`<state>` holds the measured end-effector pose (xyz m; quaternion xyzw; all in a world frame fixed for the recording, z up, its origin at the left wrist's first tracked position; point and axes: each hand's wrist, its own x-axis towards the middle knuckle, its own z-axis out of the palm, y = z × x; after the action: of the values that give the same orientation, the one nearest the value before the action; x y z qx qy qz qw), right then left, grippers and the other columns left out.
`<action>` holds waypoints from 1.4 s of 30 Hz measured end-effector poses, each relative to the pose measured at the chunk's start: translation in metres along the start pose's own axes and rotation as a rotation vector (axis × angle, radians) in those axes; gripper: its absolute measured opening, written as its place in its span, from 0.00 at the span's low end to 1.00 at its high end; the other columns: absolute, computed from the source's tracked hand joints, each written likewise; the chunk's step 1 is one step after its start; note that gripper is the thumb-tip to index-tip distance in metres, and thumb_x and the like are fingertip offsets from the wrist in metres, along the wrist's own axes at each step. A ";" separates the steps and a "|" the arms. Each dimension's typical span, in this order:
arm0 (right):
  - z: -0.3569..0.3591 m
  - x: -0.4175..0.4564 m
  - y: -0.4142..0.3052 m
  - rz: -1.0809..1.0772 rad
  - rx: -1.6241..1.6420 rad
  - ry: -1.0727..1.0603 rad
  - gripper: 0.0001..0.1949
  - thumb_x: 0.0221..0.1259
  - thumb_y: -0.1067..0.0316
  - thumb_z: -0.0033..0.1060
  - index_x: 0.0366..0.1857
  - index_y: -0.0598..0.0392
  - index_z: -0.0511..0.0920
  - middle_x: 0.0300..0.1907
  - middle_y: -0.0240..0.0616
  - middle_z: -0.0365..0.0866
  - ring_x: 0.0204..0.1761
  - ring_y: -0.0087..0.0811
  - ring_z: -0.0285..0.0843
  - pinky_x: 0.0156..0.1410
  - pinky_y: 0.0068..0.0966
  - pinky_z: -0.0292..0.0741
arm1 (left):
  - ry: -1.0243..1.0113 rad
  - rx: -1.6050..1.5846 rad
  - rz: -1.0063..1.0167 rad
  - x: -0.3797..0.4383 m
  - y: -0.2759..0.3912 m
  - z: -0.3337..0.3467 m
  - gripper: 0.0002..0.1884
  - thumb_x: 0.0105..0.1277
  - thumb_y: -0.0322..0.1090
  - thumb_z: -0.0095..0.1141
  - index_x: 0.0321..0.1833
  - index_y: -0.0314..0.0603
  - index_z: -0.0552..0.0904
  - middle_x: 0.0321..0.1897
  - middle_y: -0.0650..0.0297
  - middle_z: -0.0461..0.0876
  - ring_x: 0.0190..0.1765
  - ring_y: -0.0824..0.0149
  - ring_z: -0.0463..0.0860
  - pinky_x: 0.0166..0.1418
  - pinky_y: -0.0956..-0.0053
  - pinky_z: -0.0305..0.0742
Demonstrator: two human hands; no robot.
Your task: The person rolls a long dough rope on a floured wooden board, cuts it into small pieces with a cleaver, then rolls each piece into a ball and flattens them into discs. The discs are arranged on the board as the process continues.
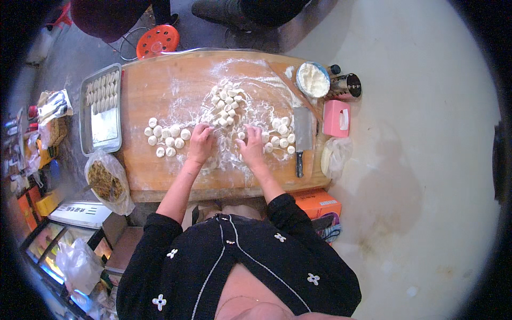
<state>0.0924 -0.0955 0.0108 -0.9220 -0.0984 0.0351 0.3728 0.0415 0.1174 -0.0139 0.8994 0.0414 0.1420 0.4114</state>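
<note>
Both hands are low over a floured wooden board (160, 92). My left hand (201, 144) has its fingertips bent together beside the pile of cut dough pieces (229, 105); whether it holds anything is hidden. My right hand (252, 147) has thumb and finger apart around a small dough piece (241, 135), and I cannot tell if it grips it. Flattened round dough pieces (169, 142) lie left of my left hand, and more dough rounds (283, 129) lie to the right of my right hand. A cleaver (303, 130) with a black handle rests near the board's right side.
A metal tray (120, 132) with rows of dumplings stands at the left, above a plastic-lined bowl of filling (106, 182). At the right are a bowl of flour (313, 80), a rolling pin (294, 89), a pink tissue box (331, 119) and a plastic bag (336, 157). Beyond stands a red stool (158, 41).
</note>
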 end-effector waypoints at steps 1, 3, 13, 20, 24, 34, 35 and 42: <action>-0.002 -0.001 0.000 -0.070 -0.006 -0.076 0.17 0.57 0.71 0.74 0.51 0.56 0.81 0.44 0.42 0.79 0.51 0.45 0.79 0.59 0.42 0.77 | -0.003 0.014 0.022 -0.003 0.001 0.001 0.13 0.58 0.24 0.64 0.46 0.38 0.83 0.46 0.56 0.82 0.53 0.49 0.82 0.56 0.59 0.79; -0.007 -0.001 0.000 -0.127 -0.052 -0.171 0.17 0.57 0.71 0.73 0.50 0.57 0.81 0.46 0.43 0.78 0.53 0.47 0.77 0.60 0.43 0.76 | -0.065 0.064 0.023 -0.007 0.001 -0.003 0.13 0.57 0.24 0.65 0.46 0.38 0.83 0.46 0.57 0.82 0.53 0.50 0.82 0.57 0.60 0.79; 0.042 0.056 -0.013 0.051 -0.431 0.197 0.33 0.74 0.57 0.57 0.75 0.64 0.58 0.78 0.58 0.55 0.82 0.56 0.49 0.84 0.57 0.48 | -0.091 0.532 -0.351 0.046 0.013 0.026 0.40 0.72 0.49 0.60 0.81 0.34 0.61 0.85 0.48 0.53 0.87 0.47 0.50 0.86 0.44 0.45; 0.029 0.059 -0.006 -0.107 -0.405 0.134 0.38 0.68 0.52 0.64 0.75 0.62 0.59 0.79 0.54 0.56 0.83 0.57 0.48 0.84 0.62 0.46 | -0.123 0.439 -0.206 0.056 -0.005 0.012 0.47 0.71 0.57 0.59 0.86 0.44 0.53 0.88 0.52 0.46 0.89 0.49 0.42 0.86 0.39 0.37; -0.005 0.092 0.002 -0.163 -0.321 0.014 0.31 0.63 0.62 0.68 0.69 0.59 0.67 0.70 0.50 0.68 0.76 0.54 0.61 0.80 0.52 0.59 | -0.043 0.394 -0.092 0.062 -0.015 -0.017 0.40 0.62 0.49 0.71 0.75 0.44 0.69 0.77 0.50 0.66 0.79 0.47 0.63 0.80 0.44 0.56; -0.001 0.054 -0.009 -0.126 -0.083 -0.143 0.19 0.62 0.77 0.61 0.58 0.59 0.76 0.51 0.53 0.79 0.56 0.56 0.78 0.61 0.48 0.76 | -0.044 -0.057 -0.097 0.026 0.022 -0.004 0.13 0.61 0.21 0.60 0.49 0.36 0.77 0.44 0.48 0.79 0.50 0.43 0.80 0.54 0.53 0.77; -0.004 0.038 -0.009 -0.086 -0.067 -0.221 0.17 0.62 0.77 0.63 0.56 0.59 0.78 0.50 0.52 0.79 0.54 0.56 0.79 0.58 0.48 0.77 | -0.104 -0.037 -0.110 0.022 0.019 -0.011 0.13 0.61 0.21 0.60 0.49 0.36 0.78 0.44 0.48 0.79 0.50 0.43 0.81 0.54 0.54 0.78; 0.005 0.003 -0.005 -0.137 -0.033 -0.151 0.16 0.60 0.73 0.71 0.51 0.60 0.79 0.50 0.51 0.78 0.53 0.55 0.79 0.59 0.45 0.78 | -0.186 0.051 0.009 0.002 0.009 -0.018 0.09 0.61 0.24 0.60 0.45 0.35 0.82 0.44 0.51 0.79 0.48 0.47 0.81 0.53 0.57 0.78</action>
<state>0.0938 -0.0881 0.0106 -0.9140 -0.1894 0.0773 0.3505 0.0380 0.1253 0.0042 0.9191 0.0026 0.0584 0.3896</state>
